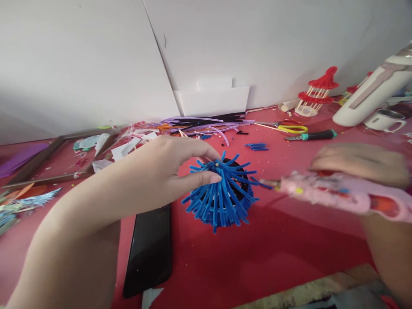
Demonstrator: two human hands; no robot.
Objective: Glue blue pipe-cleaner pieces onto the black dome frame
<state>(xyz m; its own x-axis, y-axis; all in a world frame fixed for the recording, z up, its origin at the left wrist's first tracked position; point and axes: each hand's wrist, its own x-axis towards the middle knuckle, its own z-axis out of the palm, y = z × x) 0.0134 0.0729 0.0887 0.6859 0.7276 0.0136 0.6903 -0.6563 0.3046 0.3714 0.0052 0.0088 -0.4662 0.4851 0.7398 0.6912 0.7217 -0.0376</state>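
Note:
My left hand (180, 167) reaches in from the left, thumb and fingers closed around the top of a blue pipe-cleaner model (222, 201). Its blue strips fan out and down like a roof over a dark, round frame. At the right, my right hand (360, 163) is wrapped around a pink hot glue gun (325, 193), both smeared by motion. The gun's nozzle points left at the model's right side. Close to the nozzle tip is a short blue strip (262, 183); whether they touch I cannot tell.
Short blue pipe-cleaner pieces (256, 146) lie behind the model, with purple and black ones (206, 123) farther back. Yellow-handled scissors (292, 127), a craft knife (312, 135), a red-roofed stick model (315, 94), a white bottle (370, 92) and a mug (384, 120) stand right. A phone (149, 249) lies front left.

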